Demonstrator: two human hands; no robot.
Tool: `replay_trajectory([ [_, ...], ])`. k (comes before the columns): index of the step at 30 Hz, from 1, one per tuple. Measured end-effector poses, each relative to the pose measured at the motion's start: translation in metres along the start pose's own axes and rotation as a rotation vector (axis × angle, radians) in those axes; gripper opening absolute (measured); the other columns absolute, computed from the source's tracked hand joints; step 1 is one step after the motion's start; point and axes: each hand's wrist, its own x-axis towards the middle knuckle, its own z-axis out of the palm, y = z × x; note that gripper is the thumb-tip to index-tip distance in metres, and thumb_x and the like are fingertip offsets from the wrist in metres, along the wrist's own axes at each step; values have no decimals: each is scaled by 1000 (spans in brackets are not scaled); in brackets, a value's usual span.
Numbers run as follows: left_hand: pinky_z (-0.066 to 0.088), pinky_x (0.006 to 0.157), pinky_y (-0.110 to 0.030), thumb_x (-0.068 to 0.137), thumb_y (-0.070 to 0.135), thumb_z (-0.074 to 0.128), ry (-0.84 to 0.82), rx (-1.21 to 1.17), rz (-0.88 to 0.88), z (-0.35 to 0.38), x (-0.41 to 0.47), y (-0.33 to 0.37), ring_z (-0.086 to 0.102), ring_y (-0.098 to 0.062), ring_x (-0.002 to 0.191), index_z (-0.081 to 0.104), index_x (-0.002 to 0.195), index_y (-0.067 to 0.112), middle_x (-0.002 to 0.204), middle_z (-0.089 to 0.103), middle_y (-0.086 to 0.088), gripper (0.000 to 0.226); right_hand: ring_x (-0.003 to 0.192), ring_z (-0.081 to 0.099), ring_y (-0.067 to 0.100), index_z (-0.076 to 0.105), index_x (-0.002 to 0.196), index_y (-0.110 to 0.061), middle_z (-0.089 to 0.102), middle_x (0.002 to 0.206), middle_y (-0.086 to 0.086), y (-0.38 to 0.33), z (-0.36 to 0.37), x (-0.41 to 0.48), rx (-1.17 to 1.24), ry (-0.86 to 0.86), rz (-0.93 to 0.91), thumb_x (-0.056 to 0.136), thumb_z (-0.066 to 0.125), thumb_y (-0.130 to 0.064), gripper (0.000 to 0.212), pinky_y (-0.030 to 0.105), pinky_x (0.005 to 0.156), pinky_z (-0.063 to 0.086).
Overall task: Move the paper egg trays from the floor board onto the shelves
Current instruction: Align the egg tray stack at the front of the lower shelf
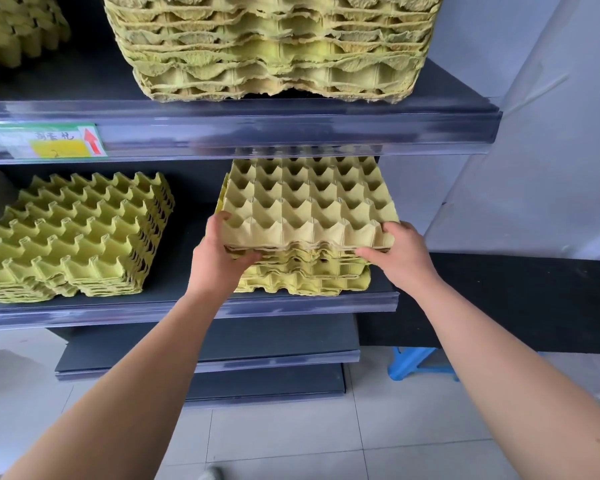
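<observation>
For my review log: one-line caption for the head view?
Pale egg trays, gripped by left hand and right hand, atop the right-hand stack on the middle shelf.

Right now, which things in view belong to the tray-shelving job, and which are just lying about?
Job: pale paper egg trays gripped by left hand and right hand; yellow-green tray stack beneath; dark middle shelf.
Lying about: blue plastic stool; green-and-yellow shelf label with red arrow.
</observation>
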Motion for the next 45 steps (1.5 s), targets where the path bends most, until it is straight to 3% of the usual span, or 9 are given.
replay_trajectory([
  [5, 42, 80, -31, 78, 20, 77, 82, -28, 24, -15, 3, -10, 54, -23, 105, 31, 138, 32, 123, 52, 10, 76, 95, 47, 10, 56, 123, -10, 51, 121, 4, -18, 13, -2, -3, 61, -54, 76, 75, -41, 59, 22, 79, 35],
  [9, 41, 81, -30, 80, 21, 76, 38, -34, -40, -20, 5, -23, 51, -21, 108, 27, 143, 31, 130, 52, 3, 81, 108, 52, 18, 54, 127, -7, 50, 125, 7, -27, 24, 1, 12, 5, -36, 77, 75, -39, 63, 23, 86, 37],
  [12, 40, 85, -29, 79, 23, 76, -23, 15, -58, -17, 6, -33, 51, -23, 114, 25, 144, 27, 132, 52, -3, 83, 105, 51, 17, 54, 125, -7, 48, 127, 8, -24, 34, 0, -15, -63, -4, 78, 73, -40, 61, 23, 87, 38],
  [18, 37, 99, -49, 74, 39, 75, 12, 249, -37, -9, 6, -45, 47, -35, 117, 24, 139, 20, 131, 49, -8, 85, 95, 47, 11, 50, 123, -11, 43, 126, 4, -20, 36, -5, -102, -134, -38, 80, 66, -50, 60, 25, 84, 38],
  [22, 40, 89, -34, 75, 35, 78, -121, 57, -65, -10, 5, -47, 45, -19, 105, 19, 139, 20, 138, 37, -9, 88, 107, 51, 18, 42, 130, -14, 36, 134, 4, -17, 41, -4, -81, -175, 4, 84, 51, -63, 67, 31, 91, 40],
  [29, 44, 93, -37, 71, 38, 81, -114, -96, -110, -3, 8, -50, 49, -26, 115, 18, 134, 29, 135, 43, -8, 90, 123, 44, 24, 31, 137, -22, 40, 136, 8, -11, 51, -7, 40, -179, 78, 89, 46, -58, 62, 37, 95, 38],
  [36, 42, 79, -30, 75, 35, 79, -34, -116, -47, -14, 10, -45, 54, -21, 101, 24, 133, 30, 120, 48, 5, 80, 115, 45, 20, 39, 132, -13, 48, 127, 9, -19, 50, -14, 37, -38, -19, 91, 51, -49, 55, 28, 84, 35],
  [41, 45, 73, -32, 78, 39, 75, -122, -88, -50, -5, 19, -48, 56, -26, 99, 19, 136, 27, 125, 47, 1, 81, 102, 47, 19, 39, 130, -15, 47, 123, 10, -18, 48, -13, 6, -22, 2, 92, 49, -51, 53, 29, 78, 35],
  [45, 42, 78, -31, 78, 40, 75, -157, -77, -75, 11, 20, -56, 54, -24, 105, 17, 137, 28, 131, 49, -2, 83, 94, 44, 16, 39, 129, -15, 46, 122, 9, -8, 50, -17, -12, -37, 45, 92, 50, -50, 52, 28, 77, 35],
])
